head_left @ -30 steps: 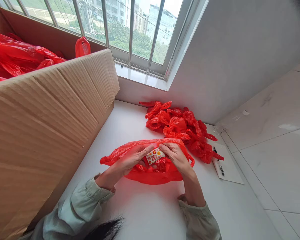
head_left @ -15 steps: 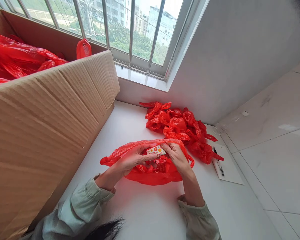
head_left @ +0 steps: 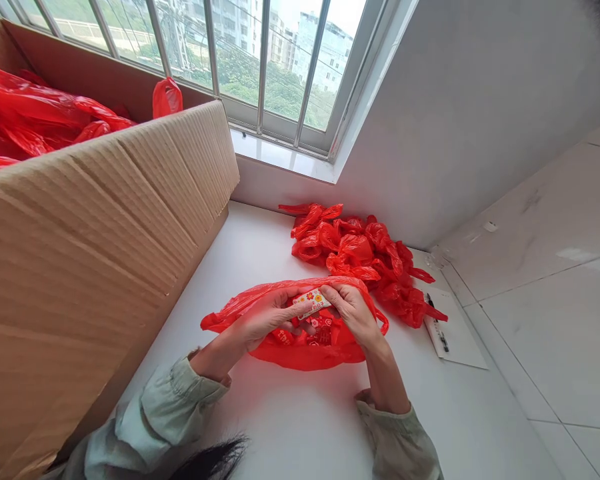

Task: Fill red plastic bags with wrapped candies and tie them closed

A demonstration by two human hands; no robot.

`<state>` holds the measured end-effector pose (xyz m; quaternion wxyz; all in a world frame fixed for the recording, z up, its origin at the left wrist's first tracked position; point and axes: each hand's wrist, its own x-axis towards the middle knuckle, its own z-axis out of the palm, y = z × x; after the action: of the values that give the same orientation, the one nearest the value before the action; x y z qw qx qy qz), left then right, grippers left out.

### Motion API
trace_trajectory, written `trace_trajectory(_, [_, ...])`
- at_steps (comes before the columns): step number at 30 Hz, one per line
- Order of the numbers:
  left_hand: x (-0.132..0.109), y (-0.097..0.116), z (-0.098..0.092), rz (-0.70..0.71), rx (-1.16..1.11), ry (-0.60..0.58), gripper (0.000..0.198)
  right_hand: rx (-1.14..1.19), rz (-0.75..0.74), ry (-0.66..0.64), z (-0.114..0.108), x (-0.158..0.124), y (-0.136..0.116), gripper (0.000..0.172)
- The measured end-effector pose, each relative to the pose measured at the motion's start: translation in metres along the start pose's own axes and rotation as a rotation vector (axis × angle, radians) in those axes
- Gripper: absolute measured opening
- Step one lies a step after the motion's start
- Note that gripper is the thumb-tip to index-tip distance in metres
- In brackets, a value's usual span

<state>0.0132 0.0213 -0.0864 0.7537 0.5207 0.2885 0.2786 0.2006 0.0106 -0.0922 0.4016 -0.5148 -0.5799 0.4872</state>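
Note:
Between my two hands is a small flat packet, white with red and orange flowers and some lettering. My left hand grips its left end, thumb across the face. At the right end, my right hand pinches it with thumb and fingers. Beneath the packet a red plastic bag lies spread open on the white table. Inside the bag, small red packets with white and pink printing show partly; my hands cover the rest.
Several knotted red plastic bags are heaped behind the open bag, against the wall. A pen lies on white paper to the right. A tall cardboard box of red bags blocks the left side. Behind is a barred window.
My left thumb has shifted slightly along the flowered packet, covering a bit more of its lettering. Both hands and the red bag otherwise stay in place.

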Motion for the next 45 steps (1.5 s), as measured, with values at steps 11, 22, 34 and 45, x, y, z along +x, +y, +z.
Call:
trace_trajectory(11, [0.002,-0.007,-0.007,-0.027,-0.056,0.041,0.034,-0.047,0.047,-0.024,-0.002,0.0,0.002,0.046])
trace_trajectory(22, [0.003,-0.007,-0.009,-0.038,-0.112,0.052,0.035,-0.01,0.033,-0.089,-0.009,-0.001,0.003,0.046])
trace_trajectory(34, [0.0,-0.007,-0.014,-0.121,-0.138,0.053,0.048,0.11,0.033,-0.183,-0.013,0.0,0.004,0.044])
trace_trajectory(45, [0.001,-0.002,-0.01,-0.046,-0.077,0.089,0.032,0.028,0.081,-0.141,-0.016,-0.002,0.001,0.042])
